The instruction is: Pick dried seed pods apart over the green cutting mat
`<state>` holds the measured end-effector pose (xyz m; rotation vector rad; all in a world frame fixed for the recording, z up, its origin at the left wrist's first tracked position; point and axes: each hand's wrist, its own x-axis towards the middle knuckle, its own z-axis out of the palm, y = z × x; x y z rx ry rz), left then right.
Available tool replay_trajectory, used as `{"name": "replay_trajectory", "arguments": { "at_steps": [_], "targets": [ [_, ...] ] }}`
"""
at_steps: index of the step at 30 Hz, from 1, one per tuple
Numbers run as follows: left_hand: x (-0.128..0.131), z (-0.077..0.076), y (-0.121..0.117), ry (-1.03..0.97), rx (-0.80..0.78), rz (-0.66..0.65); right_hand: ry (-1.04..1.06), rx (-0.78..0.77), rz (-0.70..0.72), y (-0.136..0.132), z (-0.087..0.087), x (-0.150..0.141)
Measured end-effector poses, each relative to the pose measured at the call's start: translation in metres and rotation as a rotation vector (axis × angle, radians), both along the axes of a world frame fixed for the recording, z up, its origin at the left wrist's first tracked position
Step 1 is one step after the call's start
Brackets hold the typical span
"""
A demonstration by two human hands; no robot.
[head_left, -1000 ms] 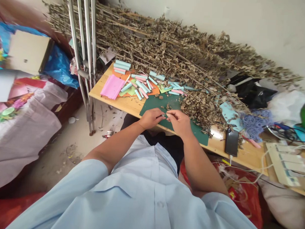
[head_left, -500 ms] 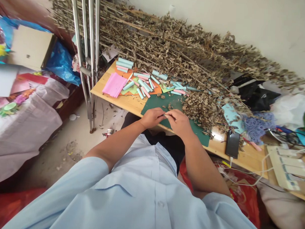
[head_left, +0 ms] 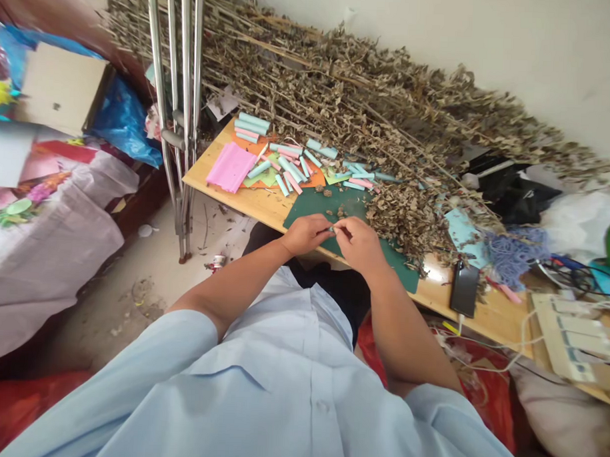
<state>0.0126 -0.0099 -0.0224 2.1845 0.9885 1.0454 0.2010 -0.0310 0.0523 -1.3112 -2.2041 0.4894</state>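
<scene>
My left hand and my right hand meet over the near edge of a dark green mat. Both are closed in a pinch, fingertips almost touching. Between them is a tiny item, too small to name. Beyond my right hand lies a heap of crumbled dry leaves. Several pale blue and pink paper rolls lie past the mat on orange and green paper sheets. A stack of pink paper is at the table's left end.
Long dried leafy stalks fill the back along the wall. Metal crutches stand at the left corner of the wooden table. On the right are a phone with a white cable, purple yarn and a power strip.
The view has shifted very slightly. My hands stay in the same place, with only a small movement of the fingertips.
</scene>
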Motion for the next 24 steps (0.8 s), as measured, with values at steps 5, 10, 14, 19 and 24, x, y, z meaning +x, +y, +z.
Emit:
{"name": "replay_trajectory", "arguments": {
  "at_steps": [5,10,14,19,24],
  "targets": [
    [0.000,-0.001,0.000,-0.004,0.004,-0.006,-0.109,0.037,0.049,0.002,0.005,-0.002],
    [0.000,0.000,0.000,-0.016,0.005,-0.006,-0.200,0.041,0.121,0.005,0.013,-0.001],
    [0.000,0.002,0.000,-0.036,0.006,-0.017,-0.203,0.014,0.148,0.004,0.019,-0.002],
    [0.000,0.000,0.000,-0.029,0.001,-0.015,-0.178,-0.008,0.019,0.002,0.019,-0.009],
    [0.000,-0.002,0.001,-0.020,0.002,-0.010,-0.159,-0.029,-0.073,0.005,0.016,-0.013]
  ]
}}
